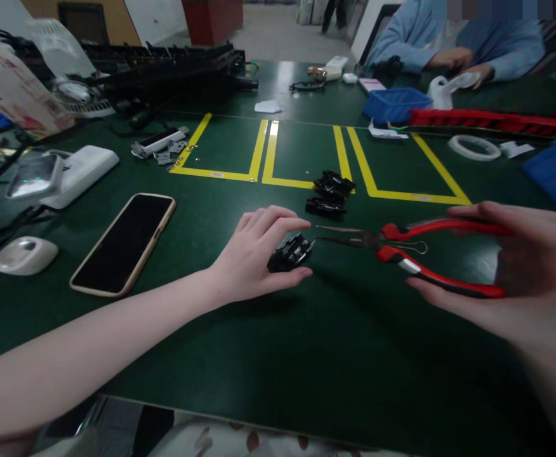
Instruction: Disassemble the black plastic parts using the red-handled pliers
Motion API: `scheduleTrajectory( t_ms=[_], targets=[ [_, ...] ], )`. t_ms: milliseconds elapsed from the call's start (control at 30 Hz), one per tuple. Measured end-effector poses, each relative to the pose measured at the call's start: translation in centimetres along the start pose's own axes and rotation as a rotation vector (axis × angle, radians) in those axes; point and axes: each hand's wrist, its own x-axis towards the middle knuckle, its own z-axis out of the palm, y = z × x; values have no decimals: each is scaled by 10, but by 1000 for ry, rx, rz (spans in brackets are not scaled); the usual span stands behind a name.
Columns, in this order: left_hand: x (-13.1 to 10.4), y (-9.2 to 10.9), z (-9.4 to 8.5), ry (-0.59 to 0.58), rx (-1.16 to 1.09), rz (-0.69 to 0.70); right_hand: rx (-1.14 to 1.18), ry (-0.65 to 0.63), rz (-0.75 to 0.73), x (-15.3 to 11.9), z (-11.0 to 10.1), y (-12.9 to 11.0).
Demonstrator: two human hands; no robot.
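My left hand [259, 254] is curved around a small black part [293, 252] on the green table [278, 355], thumb on the near side and index finger on the far side. My right hand [530, 273] grips long-nose pliers [402, 244] with red handles. The jaws of the pliers are slightly apart and point left, their tips close to the black part and my left fingertips. Just beyond them lie more black parts [330, 193], beside the yellow tape marking [287, 183].
At left are a phone [123, 244], a white earbud case [25, 256] and a white power bank [80, 178]. Blue bins [395, 105], a tape roll [474, 148] and a red strip [492, 120] lie at right. Across the table sits a person in blue sleeves [402, 38].
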Motion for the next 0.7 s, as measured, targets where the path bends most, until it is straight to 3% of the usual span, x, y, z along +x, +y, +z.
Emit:
scheduleTrajectory(
  t_ms=[100, 233, 700],
  targets=[
    [0, 1, 1, 90, 26, 96, 108, 4, -152, 4, -1, -14],
    [0, -1, 1, 142, -18, 184, 222, -20, -118, 1, 2, -23],
    [-1, 0, -5, 50, -58, 79, 93, -91, -4, -8, 5, -30]
  ],
)
